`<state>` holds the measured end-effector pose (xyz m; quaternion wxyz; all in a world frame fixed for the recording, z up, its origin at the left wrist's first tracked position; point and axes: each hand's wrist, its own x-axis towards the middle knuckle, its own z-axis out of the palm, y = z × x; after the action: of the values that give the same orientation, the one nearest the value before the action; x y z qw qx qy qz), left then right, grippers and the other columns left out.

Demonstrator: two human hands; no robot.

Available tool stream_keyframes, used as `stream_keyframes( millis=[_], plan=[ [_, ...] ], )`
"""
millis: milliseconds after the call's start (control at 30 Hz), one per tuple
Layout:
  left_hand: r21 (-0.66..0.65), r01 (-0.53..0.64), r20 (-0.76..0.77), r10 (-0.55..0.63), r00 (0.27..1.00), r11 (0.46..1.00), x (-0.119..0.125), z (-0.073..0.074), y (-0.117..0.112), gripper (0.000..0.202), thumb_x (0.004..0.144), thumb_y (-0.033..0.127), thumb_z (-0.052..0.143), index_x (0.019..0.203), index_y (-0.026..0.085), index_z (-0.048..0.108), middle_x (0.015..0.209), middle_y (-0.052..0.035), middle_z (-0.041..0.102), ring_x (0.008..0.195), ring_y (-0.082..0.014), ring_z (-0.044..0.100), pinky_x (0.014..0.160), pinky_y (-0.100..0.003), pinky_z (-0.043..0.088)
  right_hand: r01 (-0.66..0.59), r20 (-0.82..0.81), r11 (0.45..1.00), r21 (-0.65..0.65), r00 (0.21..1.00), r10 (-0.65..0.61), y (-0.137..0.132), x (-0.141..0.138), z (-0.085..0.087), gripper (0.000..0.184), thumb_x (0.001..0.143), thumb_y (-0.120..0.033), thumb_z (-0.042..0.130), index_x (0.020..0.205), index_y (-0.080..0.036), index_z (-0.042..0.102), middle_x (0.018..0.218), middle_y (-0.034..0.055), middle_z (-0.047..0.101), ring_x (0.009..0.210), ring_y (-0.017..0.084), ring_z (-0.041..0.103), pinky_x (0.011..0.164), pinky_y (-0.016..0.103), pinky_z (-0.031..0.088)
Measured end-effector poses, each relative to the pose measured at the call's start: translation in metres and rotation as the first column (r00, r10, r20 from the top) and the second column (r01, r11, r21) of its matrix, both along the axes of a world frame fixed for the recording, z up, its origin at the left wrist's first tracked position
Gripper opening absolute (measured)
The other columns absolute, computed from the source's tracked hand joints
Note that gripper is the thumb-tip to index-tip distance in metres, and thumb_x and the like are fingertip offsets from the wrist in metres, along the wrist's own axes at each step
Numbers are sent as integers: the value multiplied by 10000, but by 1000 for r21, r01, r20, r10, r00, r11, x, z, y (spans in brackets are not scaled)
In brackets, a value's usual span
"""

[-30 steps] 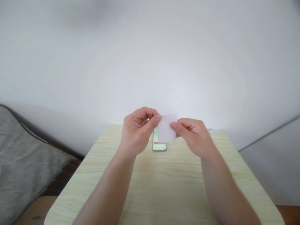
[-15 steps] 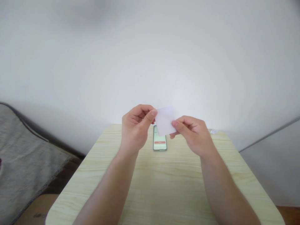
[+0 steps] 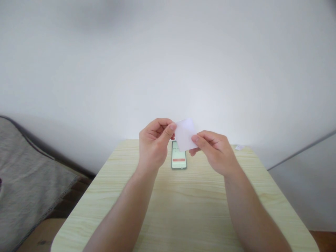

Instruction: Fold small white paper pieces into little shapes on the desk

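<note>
I hold a small white square of paper (image 3: 184, 133) up above the table with both hands. My left hand (image 3: 153, 145) pinches its left edge between thumb and forefinger. My right hand (image 3: 214, 151) pinches its lower right corner, the other fingers curled. Below the paper a phone (image 3: 179, 159) lies flat on the light wooden table (image 3: 183, 203), its screen lit with a red bar near the bottom. The paper hides the top of the phone.
A tiny white scrap (image 3: 239, 147) lies at the table's far right edge. A grey cushion or sofa (image 3: 28, 175) stands to the left. A white wall rises behind the table.
The paper has risen a little and tilted, its top now leaning left, so more of the phone shows below it. Both hands kept their pinch and lifted slightly.
</note>
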<state>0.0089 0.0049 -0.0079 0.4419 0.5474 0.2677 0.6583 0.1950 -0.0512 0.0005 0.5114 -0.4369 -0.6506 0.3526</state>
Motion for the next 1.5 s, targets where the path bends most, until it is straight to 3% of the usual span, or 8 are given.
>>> stream_keyframes(
  millis=[333,600,767,933,1100,1267,1400,1500],
  plan=[
    [-87,146,-58,-151,987,985,-2,4,-4,273,839,350,862,1024,179,759,776,-15,722,662,-133,639,621,-276,545,11,-107,1000,13,994,-10,4,2,-3,326,994,-475,696,872,-190,799,750,38,774,709,184,737,692,317,594],
    [-130,215,-184,-236,954,968,-4,8,-9,170,863,289,829,916,144,759,789,-32,751,679,-119,650,626,-236,525,50,-289,998,41,957,-36,12,-1,-8,127,916,-338,803,980,-228,803,722,-26,753,655,137,718,618,251,625],
    [-113,255,-171,-271,947,960,-4,9,-9,160,877,266,806,998,181,743,669,9,696,613,-122,622,611,-256,523,65,-388,997,48,921,-42,15,0,-10,111,883,-300,836,970,-242,799,721,-31,759,656,138,729,618,265,655],
    [-55,308,-150,-313,938,950,-7,5,-7,63,922,240,743,948,198,783,781,-26,715,684,-137,641,627,-275,526,-70,-436,998,11,898,67,18,6,-14,89,907,-253,790,983,-263,835,802,-10,773,755,160,763,678,310,702],
    [-44,345,-131,-348,928,938,-10,2,-6,171,924,145,663,938,220,816,801,-31,711,713,-151,650,669,-307,546,-202,-478,979,-18,862,169,16,11,-11,160,930,-172,698,969,-228,842,857,24,770,805,179,757,700,341,707],
    [-29,257,-200,-257,945,966,-9,5,-9,204,922,127,639,935,214,823,755,-28,702,698,-150,628,656,-294,519,-248,-515,967,-51,837,187,15,11,-7,167,953,-218,684,1015,-213,838,775,10,731,757,187,751,687,366,707],
    [56,125,-228,-109,968,991,-5,6,-12,199,919,115,652,912,211,826,803,-26,733,750,-148,645,690,-278,516,-217,-487,970,-111,862,137,16,9,-7,304,920,-315,786,1218,-255,771,877,30,793,789,210,774,689,375,701],
    [162,49,-229,-10,973,986,-3,5,-14,207,947,123,649,932,223,830,879,-25,764,813,-151,675,727,-275,521,-241,-464,955,-170,875,138,16,7,-5,268,915,-394,797,1122,-225,790,932,66,812,795,217,779,691,376,696]
  ],
)
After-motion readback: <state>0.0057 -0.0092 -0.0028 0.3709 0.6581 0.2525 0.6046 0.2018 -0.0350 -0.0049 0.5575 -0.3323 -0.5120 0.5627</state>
